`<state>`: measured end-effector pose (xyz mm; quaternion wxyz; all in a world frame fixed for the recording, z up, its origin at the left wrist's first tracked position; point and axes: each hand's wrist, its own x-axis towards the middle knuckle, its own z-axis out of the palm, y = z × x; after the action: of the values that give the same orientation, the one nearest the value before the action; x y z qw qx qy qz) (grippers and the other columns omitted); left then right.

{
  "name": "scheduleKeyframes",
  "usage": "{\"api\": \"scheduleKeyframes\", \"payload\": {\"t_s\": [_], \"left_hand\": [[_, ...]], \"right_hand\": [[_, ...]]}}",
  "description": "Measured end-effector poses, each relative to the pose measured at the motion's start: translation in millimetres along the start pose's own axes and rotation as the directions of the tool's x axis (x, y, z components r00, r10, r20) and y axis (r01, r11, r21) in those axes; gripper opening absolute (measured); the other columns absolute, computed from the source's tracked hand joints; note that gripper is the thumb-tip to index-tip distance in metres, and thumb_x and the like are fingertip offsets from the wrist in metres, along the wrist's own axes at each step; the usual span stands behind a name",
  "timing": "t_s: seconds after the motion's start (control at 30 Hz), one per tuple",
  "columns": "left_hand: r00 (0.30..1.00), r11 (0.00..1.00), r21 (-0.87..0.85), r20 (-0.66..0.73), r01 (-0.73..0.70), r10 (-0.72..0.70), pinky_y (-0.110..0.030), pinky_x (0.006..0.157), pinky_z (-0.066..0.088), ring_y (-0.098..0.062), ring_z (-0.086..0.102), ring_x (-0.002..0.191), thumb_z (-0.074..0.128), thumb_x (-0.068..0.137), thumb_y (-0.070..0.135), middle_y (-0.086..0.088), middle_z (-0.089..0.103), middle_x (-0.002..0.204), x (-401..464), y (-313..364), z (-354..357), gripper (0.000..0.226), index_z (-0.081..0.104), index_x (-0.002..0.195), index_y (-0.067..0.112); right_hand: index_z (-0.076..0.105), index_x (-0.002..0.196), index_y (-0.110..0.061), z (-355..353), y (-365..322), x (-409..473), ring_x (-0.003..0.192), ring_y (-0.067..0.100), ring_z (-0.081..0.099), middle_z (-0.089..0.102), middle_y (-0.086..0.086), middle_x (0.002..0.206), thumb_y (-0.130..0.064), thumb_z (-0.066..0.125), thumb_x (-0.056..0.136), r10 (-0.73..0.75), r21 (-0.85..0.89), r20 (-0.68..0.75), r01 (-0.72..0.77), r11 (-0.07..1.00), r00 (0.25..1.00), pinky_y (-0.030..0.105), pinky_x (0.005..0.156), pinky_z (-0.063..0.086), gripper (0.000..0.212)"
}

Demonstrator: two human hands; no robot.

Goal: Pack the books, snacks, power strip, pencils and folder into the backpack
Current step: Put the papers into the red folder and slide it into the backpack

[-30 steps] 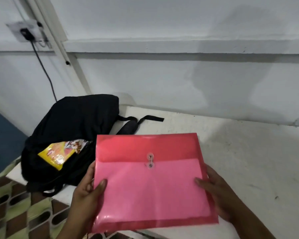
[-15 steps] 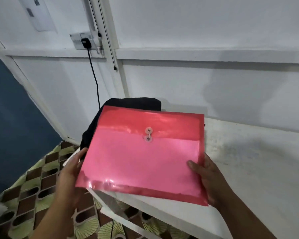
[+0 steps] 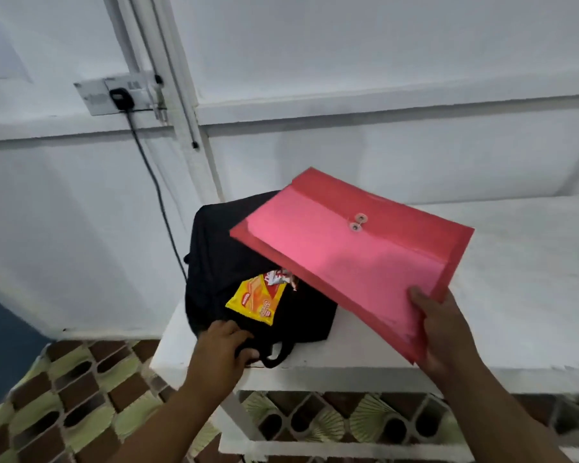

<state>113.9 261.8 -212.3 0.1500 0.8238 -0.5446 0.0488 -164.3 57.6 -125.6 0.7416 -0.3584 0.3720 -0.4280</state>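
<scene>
A pink folder point(image 3: 351, 262) with a string clasp hangs tilted above the black backpack point(image 3: 221, 248), its left corner over the bag's opening. My right hand point(image 3: 445, 329) grips the folder's near right corner. A yellow snack packet point(image 3: 258, 300) sticks out of the backpack's open top. My left hand point(image 3: 221, 345) holds the backpack's near edge beside its carry loop. The backpack lies on the left end of the white table point(image 3: 515, 279).
A black cable point(image 3: 154, 192) runs down the white wall from a socket point(image 3: 121, 95) behind the backpack. Patterned floor tiles point(image 3: 64, 396) show left of and under the table. A lower white shelf point(image 3: 348, 442) sits beneath the tabletop.
My left hand has let go of the folder and taken the backpack's edge. The folder, now in my right hand alone, has swung right and tilted, uncovering the bag and snack packet.
</scene>
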Motion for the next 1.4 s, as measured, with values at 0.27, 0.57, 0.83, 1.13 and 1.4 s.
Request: {"api": "scheduleKeyframes", "payload": {"t_s": [0.27, 0.57, 0.83, 1.13, 1.4], "left_hand": [[0.993, 0.958, -0.270, 0.040, -0.096, 0.111, -0.028, 0.058, 0.031, -0.023, 0.056, 0.066, 0.069, 0.091, 0.031, -0.003, 0.053, 0.068, 58, 105, 23, 0.034, 0.056, 0.065, 0.012], [0.993, 0.863, -0.503, 0.063, -0.052, 0.096, -0.026, 0.054, 0.025, -0.004, 0.031, 0.047, 0.058, 0.099, 0.015, 0.010, 0.030, 0.053, 124, 194, 48, 0.049, 0.036, 0.056, 0.015], [0.990, 0.829, -0.549, 0.135, 0.110, -0.042, -0.027, 0.071, 0.035, -0.014, 0.051, 0.073, 0.051, 0.102, 0.011, 0.001, 0.053, 0.077, 199, 258, 78, 0.026, 0.061, 0.079, 0.003], [0.967, 0.875, -0.451, 0.243, 0.178, -0.071, -0.032, 0.092, 0.055, -0.017, 0.063, 0.104, 0.054, 0.099, 0.011, -0.005, 0.067, 0.117, 229, 260, 41, 0.031, 0.062, 0.129, 0.013], [0.972, 0.967, 0.255, 0.225, 0.013, -0.072, -0.039, 0.093, 0.027, -0.019, 0.037, 0.116, 0.055, 0.073, 0.073, 0.012, 0.048, 0.118, 242, 247, 59, 0.051, 0.064, 0.107, 0.035]], "right_hand": [[0.055, 0.126, -0.030, -34, -28, -32, 0.105, 0.032, 0.067, 0.069, 0.004, 0.120, -0.015, 0.057, 0.099, -0.075, -0.045, -0.230, 0.066, 0.997, 0.970, 0.045, 0.078, 0.058, 0.031], [0.055, 0.121, -0.029, -87, -72, 7, 0.105, 0.033, 0.066, 0.067, 0.005, 0.122, -0.012, 0.056, 0.099, -0.116, -0.043, -0.329, 0.107, 0.993, 0.937, 0.049, 0.083, 0.057, 0.027], [0.052, 0.132, -0.027, -142, -117, 101, 0.106, 0.031, 0.066, 0.067, 0.002, 0.121, -0.011, 0.054, 0.100, -0.101, -0.093, -0.291, 0.077, 0.993, 0.952, 0.044, 0.080, 0.058, 0.036], [0.052, 0.132, -0.024, -183, -140, 185, 0.107, 0.029, 0.066, 0.067, 0.000, 0.123, -0.011, 0.058, 0.097, -0.012, -0.118, -0.170, -0.008, 0.993, 0.985, 0.047, 0.090, 0.054, 0.038], [0.050, 0.136, -0.023, -186, -140, 206, 0.109, 0.031, 0.066, 0.066, 0.003, 0.126, -0.010, 0.057, 0.097, 0.015, -0.137, -0.160, -0.037, 0.990, 0.987, 0.050, 0.092, 0.054, 0.041]]}}
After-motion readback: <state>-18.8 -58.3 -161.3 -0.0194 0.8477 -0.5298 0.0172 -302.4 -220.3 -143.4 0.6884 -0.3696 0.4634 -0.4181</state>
